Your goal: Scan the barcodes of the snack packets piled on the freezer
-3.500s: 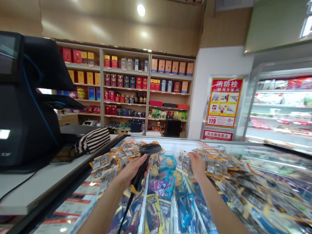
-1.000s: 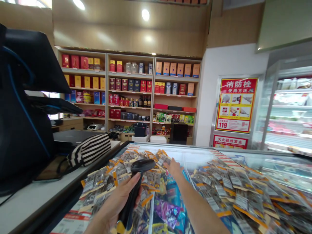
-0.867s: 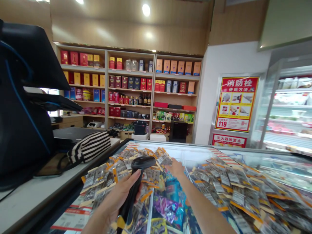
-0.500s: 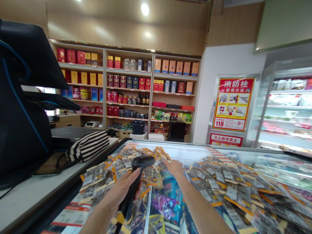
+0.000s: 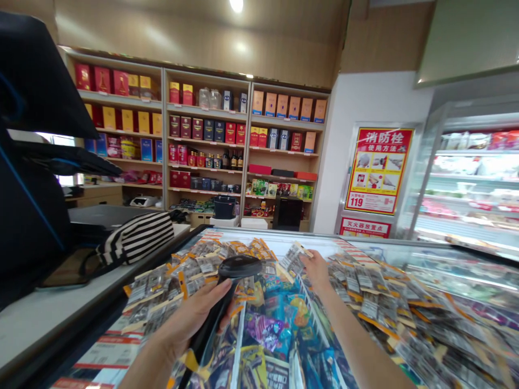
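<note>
My left hand (image 5: 193, 312) is wrapped round the handle of a black barcode scanner (image 5: 240, 266), whose head points up and away from me. Between the fingers of my right hand (image 5: 317, 269) is a small clear snack packet (image 5: 293, 259) with a printed label, held up over the glass freezer top. A heap of similar packets (image 5: 152, 292) with orange edges lies around and beyond the scanner on the left. Another heap of packets (image 5: 375, 297) spreads to the right of my right forearm. Colourful packages (image 5: 267, 330) show through the glass below.
On the left, a counter (image 5: 52, 313) bears a black terminal (image 5: 36, 189), a striped pouch (image 5: 141, 237) and a phone (image 5: 67, 268). Shelves of boxes (image 5: 206, 129) stand at the back. A fire hydrant poster (image 5: 380, 170) and a lit display fridge (image 5: 478, 189) are on the right.
My right hand, previously at the far end of the left heap, has moved right and lifted a packet. The scanner stays in my left hand. The view has shifted slightly.
</note>
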Tool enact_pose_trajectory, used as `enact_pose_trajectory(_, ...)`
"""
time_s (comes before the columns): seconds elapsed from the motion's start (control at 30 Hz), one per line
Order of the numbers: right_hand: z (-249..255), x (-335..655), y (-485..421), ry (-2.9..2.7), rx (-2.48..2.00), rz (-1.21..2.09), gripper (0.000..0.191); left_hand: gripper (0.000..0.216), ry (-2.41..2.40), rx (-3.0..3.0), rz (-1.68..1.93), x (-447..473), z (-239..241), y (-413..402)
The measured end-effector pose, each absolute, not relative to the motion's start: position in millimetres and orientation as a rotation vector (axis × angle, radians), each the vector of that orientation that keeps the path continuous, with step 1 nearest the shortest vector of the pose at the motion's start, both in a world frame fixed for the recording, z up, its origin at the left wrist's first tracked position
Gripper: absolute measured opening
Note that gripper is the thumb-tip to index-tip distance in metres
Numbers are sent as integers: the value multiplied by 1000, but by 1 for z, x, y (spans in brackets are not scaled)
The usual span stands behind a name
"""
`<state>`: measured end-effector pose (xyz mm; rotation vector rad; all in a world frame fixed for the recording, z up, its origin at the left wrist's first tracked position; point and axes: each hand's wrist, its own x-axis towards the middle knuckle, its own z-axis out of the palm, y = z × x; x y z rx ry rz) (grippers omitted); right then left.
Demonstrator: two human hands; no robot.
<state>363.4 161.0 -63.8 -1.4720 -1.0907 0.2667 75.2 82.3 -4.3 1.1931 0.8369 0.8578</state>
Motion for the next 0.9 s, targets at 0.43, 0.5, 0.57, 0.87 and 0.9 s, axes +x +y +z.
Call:
enact_pose_trajectory(0.43,-64,376,138,-1141,-1391,332,24,36,826,1225,786,88,-4,72)
enact_pose_trajectory(0.5,-61,375,136,-1148,-1390,332,23,36,824,1223,776,88,-5,73)
enact_pose_trajectory(0.57,-59,374,134,-1158,-1402,305,23,36,833,1227,773,89,-7,74)
enact_pose_trajectory(0.87,-55,374,133,-1214,-1463,208,29,37,827,1256,762,92,-15,80)
enact_pose_trajectory(0.9,-57,374,133,-1213,-1467,210,28,37,820,1260,762,92,-15,81)
